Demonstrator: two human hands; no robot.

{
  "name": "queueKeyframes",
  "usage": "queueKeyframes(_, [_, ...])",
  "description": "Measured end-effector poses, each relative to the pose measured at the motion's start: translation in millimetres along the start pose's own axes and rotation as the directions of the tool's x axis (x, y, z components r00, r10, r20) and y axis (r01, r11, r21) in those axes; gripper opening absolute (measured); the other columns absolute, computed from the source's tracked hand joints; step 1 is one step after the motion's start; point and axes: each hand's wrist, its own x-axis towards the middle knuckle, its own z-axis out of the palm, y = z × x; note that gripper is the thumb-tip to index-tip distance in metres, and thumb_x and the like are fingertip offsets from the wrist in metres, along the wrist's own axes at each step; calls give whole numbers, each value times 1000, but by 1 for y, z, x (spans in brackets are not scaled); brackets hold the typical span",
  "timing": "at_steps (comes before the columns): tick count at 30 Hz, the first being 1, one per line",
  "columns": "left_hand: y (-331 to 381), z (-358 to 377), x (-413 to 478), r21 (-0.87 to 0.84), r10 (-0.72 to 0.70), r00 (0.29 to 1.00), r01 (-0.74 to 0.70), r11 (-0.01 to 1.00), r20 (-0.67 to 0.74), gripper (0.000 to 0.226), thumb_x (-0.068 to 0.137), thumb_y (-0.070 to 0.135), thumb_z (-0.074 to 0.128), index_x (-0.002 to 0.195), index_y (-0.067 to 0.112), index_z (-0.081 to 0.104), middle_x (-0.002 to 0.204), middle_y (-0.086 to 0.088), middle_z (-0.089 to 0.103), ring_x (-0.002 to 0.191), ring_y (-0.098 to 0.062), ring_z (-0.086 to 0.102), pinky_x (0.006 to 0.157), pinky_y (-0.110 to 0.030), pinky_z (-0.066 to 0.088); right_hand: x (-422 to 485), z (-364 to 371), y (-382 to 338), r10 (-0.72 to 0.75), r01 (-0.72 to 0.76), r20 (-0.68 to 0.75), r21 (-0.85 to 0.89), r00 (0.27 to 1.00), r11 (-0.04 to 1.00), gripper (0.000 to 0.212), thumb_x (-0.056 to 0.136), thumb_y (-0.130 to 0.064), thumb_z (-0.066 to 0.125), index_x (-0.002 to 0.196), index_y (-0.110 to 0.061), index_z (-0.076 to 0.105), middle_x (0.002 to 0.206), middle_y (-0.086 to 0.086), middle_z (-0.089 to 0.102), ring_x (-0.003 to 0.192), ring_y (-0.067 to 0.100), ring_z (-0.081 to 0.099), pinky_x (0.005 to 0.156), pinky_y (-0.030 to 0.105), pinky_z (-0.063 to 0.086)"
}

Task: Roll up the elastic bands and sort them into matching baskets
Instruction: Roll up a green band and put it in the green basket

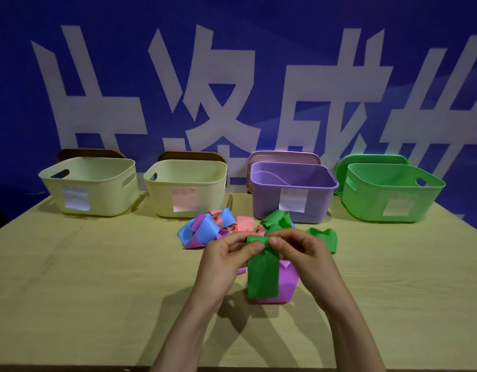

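- Light wood desk; blue banner with big white characters behind its far edge.
- Green band is mid-desk, slightly right of centre. Its far end is curled over into a small roll.
- Left hand and right hand are close together, and the thumb and fingers of each pinch that rolled end from either side.
- Rest of the strip runs toward the near edge, over a purple band; can't tell if it rests on it.
- Loose pile of blue, purple, pink and green bands lies just beyond the hands, toward the far edge.
- Second green band is curled just right of the right hand.
- Four baskets stand in a row along the far edge, each with a paper label on the front: cream basket toward the far left corner, second cream basket beside it, purple basket right of centre, green basket toward the far right corner.
- Lids stand behind them: brown lids behind both cream ones, pink lid behind the purple, green lid behind the green.
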Motion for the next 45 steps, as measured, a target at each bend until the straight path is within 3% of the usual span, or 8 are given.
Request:
queueKeyframes(10, [5,-3,-6,-145,-95,989,111,983,115,35,69,31,67,99,13,70,96,-9,74,89,-21,71,70,-27,57,-2,3,-5,-26,28,-20,92,999,995,21,69,-15,72,90,-13,73,95,21,71,87,22,64,84,41,52])
queueKeyframes(18, [7,-2,-5,-188,-108,990,124,974,95,31,70,36,65,87,12,75,88,-12,74,78,-19,72,61,-23,54,0,2,0,-176,175,13,10,984,984,31,66,16,72,81,-11,74,87,1,71,89,10,67,79,19,52])
queueKeyframes(22, [5,-3,-5,-189,-84,993,97,977,78,27,70,29,66,90,13,75,86,-7,75,75,-15,70,58,-20,53,-1,4,2,-142,142,51,11,989,990,29,66,19,70,81,-5,73,92,7,69,92,8,66,79,18,51])
queueKeyframes(27, [-3,-5,-4,-190,-47,996,61,980,77,27,76,17,65,101,6,70,93,-9,74,82,-18,70,65,-22,54,-2,4,3,-40,40,57,3,998,999,28,76,-11,72,104,-8,69,100,6,71,92,10,66,82,21,53])
queueKeyframes(32, [-6,-5,-2,-103,12,999,-8,995,36,14,84,7,63,96,10,71,90,-7,75,84,-18,71,68,-24,56,0,8,5,-31,32,31,-25,999,999,5,84,-5,65,82,-1,68,61,-9,63,57,-1,53,58,12,43])
queueKeyframes(38, [-4,-9,-1,-156,-50,978,82,984,203,41,73,18,68,114,21,65,104,-6,73,98,-19,69,84,-30,55,0,8,8,31,-24,-50,135,998,990,13,74,-22,67,77,-9,69,71,-2,67,71,12,56,67,25,47])
queueKeyframes(42, [-9,-7,0,-155,-113,987,131,979,118,27,81,2,65,108,5,65,92,-16,74,77,-17,71,68,-25,57,2,5,10,55,-34,-84,229,995,973,2,77,-12,66,77,-10,68,70,-6,68,66,7,58,63,16,49])
queueKeyframes(45, [-10,-4,1,-118,-129,990,135,984,58,9,81,0,66,91,0,66,79,-10,74,68,-12,70,58,-20,54,2,4,10,54,-37,-79,202,995,979,11,68,-19,72,79,-16,73,84,7,72,80,16,64,75,32,52])
